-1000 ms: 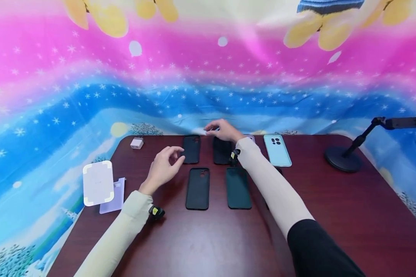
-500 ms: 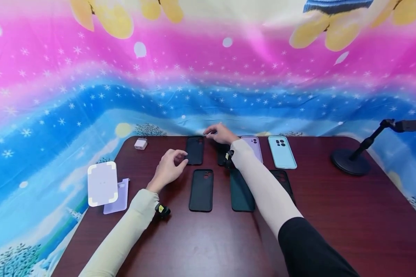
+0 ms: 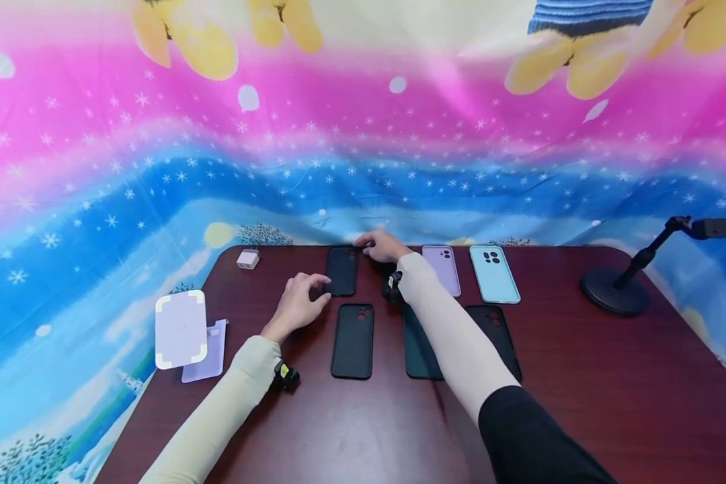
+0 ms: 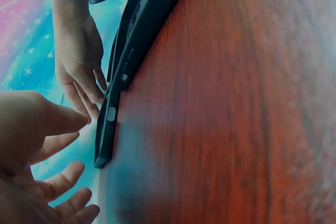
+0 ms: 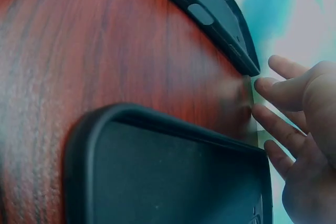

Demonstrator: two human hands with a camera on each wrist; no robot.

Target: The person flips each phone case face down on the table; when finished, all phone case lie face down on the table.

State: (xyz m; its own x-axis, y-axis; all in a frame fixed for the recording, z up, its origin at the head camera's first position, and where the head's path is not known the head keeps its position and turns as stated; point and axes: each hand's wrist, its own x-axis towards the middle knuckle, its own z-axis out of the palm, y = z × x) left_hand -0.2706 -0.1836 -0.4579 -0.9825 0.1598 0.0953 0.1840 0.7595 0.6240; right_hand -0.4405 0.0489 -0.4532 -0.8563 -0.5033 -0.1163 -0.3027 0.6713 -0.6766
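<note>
In the head view, my left hand is beside a black phone case in the back row, its fingers loosely bent and holding nothing. My right hand hovers at the table's back edge near that case's far right corner. In the right wrist view its fingers are slightly spread between this case's corner and a second dark phone case. The right hand and wrist mostly cover that second case in the head view. In the left wrist view, a gap shows between thumb and case.
Lilac and light-blue phone cases lie farther right in the back row. In front lie black, dark green and another black one. At left are a white panel, lilac case and charger; at right, a stand.
My right hand has come down a little toward the table's back edge, and its arm now leaves the lilac case uncovered. The head view has shifted slightly. The cases stay in place.
</note>
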